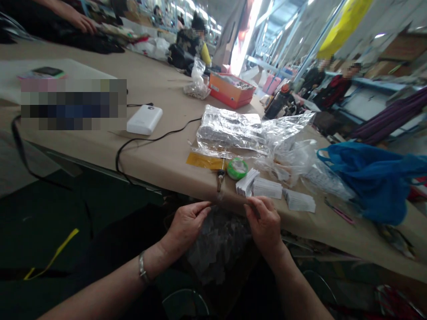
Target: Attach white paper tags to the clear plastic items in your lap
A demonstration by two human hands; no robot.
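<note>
My left hand is at the table's front edge, its thumb and fingertips pinched together. Opposite it, my right hand is pinched the same way, close to the small stacks of white paper slips. Whatever lies between the fingertips is too thin or blurred to make out. A small metal-and-black tool points over the edge between my hands, beside a green-rimmed roll of tape. Below my hands, a heap of pale, filmy pieces lies over my lap.
Clear plastic bags lie behind the slips, with a blue bag to the right. A white power bank and black cable sit left. Farther back are an orange box and a co-worker's hand.
</note>
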